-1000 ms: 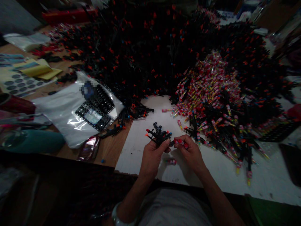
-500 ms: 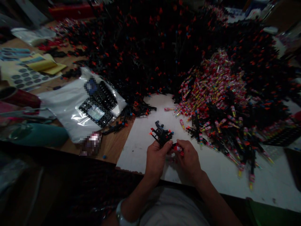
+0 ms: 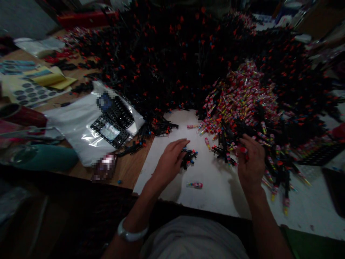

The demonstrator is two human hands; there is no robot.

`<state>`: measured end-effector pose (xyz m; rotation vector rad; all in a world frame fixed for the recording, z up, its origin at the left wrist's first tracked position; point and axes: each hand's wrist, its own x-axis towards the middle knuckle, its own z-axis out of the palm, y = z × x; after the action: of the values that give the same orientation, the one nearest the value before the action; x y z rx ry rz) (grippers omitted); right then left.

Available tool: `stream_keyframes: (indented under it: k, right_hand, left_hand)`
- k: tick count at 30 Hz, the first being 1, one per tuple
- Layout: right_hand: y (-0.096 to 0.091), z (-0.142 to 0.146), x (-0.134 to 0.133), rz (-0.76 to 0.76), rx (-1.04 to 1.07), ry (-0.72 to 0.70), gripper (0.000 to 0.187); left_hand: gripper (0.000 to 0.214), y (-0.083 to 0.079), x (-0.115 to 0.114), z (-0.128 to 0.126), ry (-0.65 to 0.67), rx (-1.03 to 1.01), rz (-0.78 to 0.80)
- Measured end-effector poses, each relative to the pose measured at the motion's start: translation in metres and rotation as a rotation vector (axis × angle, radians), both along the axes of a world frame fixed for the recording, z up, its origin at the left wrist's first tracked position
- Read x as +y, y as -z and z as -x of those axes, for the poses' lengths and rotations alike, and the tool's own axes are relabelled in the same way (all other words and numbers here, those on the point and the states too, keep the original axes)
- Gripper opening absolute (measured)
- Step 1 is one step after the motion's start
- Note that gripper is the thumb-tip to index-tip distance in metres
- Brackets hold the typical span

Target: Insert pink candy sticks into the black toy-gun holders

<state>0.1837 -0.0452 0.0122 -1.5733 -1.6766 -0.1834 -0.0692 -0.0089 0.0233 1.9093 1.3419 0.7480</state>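
Note:
My left hand [image 3: 171, 158] stretches its fingers over a small cluster of black toy guns [image 3: 189, 159] with orange and blue tips; the fingers look extended, not wrapped round them. At the right-hand pile, my right hand [image 3: 252, 163] is curled round a black toy gun with a red-capped candy tube [image 3: 244, 152], mostly hidden by the fingers. A clear tube of coloured candies with a pink-red cap [image 3: 194, 185] lies on the white board [image 3: 212, 194] between my forearms. Another such tube [image 3: 207, 143] rests farther back.
A huge heap of black toy guns [image 3: 167, 64] fills the back. Candy tubes [image 3: 246, 93] are mounded at right. On the left are a plastic bag [image 3: 72, 122], a black tray [image 3: 110, 130], a teal bottle [image 3: 51, 157] and sticker sheets [image 3: 32, 91].
My hands were together at the board's front, with toy guns in the left. They have since parted; the right moved to the pile, the left shifted slightly left. The front candy tube is now uncovered.

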Motion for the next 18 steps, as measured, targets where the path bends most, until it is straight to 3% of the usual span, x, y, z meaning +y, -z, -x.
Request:
stream_keyframes:
  k: [2,4,7,10,13,16,18]
  right_hand:
    - [-0.005,-0.007,0.004,-0.008,0.028,0.05,0.026]
    - [-0.001,0.002,0.001,0.095,0.121,0.038,0.029]
    - [0.014,0.031,-0.011,0.316,0.317,-0.024,0.037]
    - [0.024,0.057,-0.021,0.462,0.45,-0.112,0.033]
    - [0.023,0.071,-0.023,0.525,0.482,-0.274,0.025]
    - [0.019,0.076,-0.022,0.537,0.467,-0.395,0.022]
    - [0.019,0.077,-0.022,0.541,0.456,-0.427,0.023]
  left_hand:
    - [0.056,0.01,0.015,0.012,0.077,0.302,-0.166]
    - [0.055,0.021,0.025,0.018,0.156,0.463,-0.218]
    - [0.039,0.031,0.026,0.017,0.133,0.444,-0.214]
    - [0.025,0.031,0.016,0.01,-0.141,0.184,-0.155]
    - [0.023,0.025,0.001,0.0,-0.391,-0.249,0.131]
    - [0.031,0.017,-0.014,-0.01,-0.438,-0.67,0.538]
    - [0.031,0.014,-0.022,-0.016,-0.451,-0.817,0.676]
